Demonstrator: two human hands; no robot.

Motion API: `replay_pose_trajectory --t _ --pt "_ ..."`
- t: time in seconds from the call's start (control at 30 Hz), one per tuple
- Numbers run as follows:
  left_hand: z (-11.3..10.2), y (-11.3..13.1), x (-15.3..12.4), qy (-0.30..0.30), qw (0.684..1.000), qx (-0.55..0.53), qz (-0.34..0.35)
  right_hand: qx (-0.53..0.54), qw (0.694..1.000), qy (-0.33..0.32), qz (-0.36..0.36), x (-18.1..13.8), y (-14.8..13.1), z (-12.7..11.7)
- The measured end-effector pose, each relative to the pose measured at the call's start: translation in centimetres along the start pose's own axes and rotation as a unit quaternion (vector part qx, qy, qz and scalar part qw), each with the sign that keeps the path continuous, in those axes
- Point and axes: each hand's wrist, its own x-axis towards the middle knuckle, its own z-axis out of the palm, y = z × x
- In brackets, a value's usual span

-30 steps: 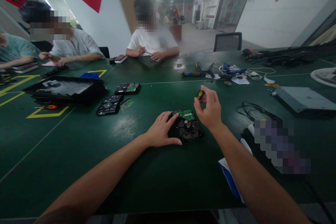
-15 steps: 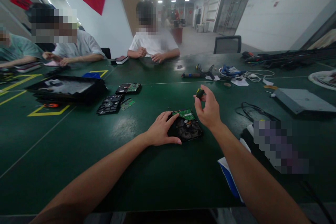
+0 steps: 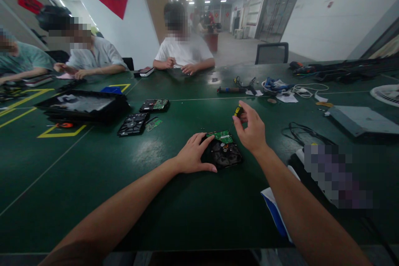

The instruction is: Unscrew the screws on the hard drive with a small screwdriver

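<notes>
A hard drive (image 3: 227, 154) lies on the green table with its green circuit board (image 3: 223, 136) facing up along the far edge. My left hand (image 3: 193, 156) spans the drive's left side, fingers at the far corner and thumb at the near one, gripping it against the table. Pinched in my right hand (image 3: 252, 129) is a screwdriver (image 3: 238, 111) with a yellow and dark handle. Its thin shaft points down at the right end of the circuit board; whether the tip sits in a screw is too small to tell. Tiny dark bits (image 3: 203, 128) lie just beyond the drive.
Left of the drive are another hard drive (image 3: 133, 124), a loose circuit board (image 3: 153, 123) and a further drive (image 3: 154, 105). A black tray (image 3: 82, 106) stands farther left. At right are a grey metal box (image 3: 363, 119) and black cable (image 3: 307, 135). Several people sit across the table.
The screwdriver handle has turned, showing more yellow, and my right hand has shifted slightly with it. My left hand keeps its place on the hard drive. The camera view has shifted a little.
</notes>
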Motion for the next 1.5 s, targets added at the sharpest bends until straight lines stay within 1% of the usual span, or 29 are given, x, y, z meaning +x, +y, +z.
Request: replay_pose_trajectory --t 0.1,0.23,0.3,0.47,0.63,0.73,0.8,0.97,1.17,1.3,1.5 --pt "0.07 -0.02 0.04 0.001 1.0 0.002 0.0 -0.004 1.0 0.0 0.003 0.01 -0.05 -0.03" --pt "0.11 -0.06 0.11 0.002 1.0 0.009 0.004 0.021 0.999 -0.029 -0.001 0.02 0.13 0.13" --pt "0.08 -0.08 0.12 0.003 1.0 0.008 0.005 0.03 0.999 -0.032 -0.002 0.02 0.16 0.2" --pt "-0.03 -0.01 0.07 -0.001 1.0 0.004 0.002 -0.004 1.0 -0.005 -0.011 -0.03 -0.08 0.13" --pt "-0.11 0.05 0.05 -0.005 1.0 0.01 -0.001 0.004 1.0 -0.002 -0.022 -0.03 -0.02 0.26" --pt "-0.15 0.04 0.07 -0.009 1.0 0.011 0.003 -0.001 1.0 0.01 -0.012 -0.01 -0.12 0.24" --pt "-0.15 0.03 0.08 -0.007 1.0 0.008 0.002 0.002 1.0 0.016 -0.004 -0.01 -0.3 0.17" --pt "-0.08 0.1 0.07 0.009 1.0 -0.008 0.003 0.013 1.0 0.002 -0.011 -0.08 -0.39 0.18" --pt "0.02 0.15 0.03 0.015 1.0 -0.003 0.002 0.012 0.999 0.035 -0.006 -0.26 0.11 0.43" --pt "0.13 0.1 -0.05 0.019 1.0 -0.003 0.006 0.006 0.999 0.033 -0.005 -0.37 0.12 0.45" --pt "0.34 -0.09 -0.15 0.015 1.0 0.005 0.007 0.043 0.999 0.028 0.003 -0.47 0.13 0.8"
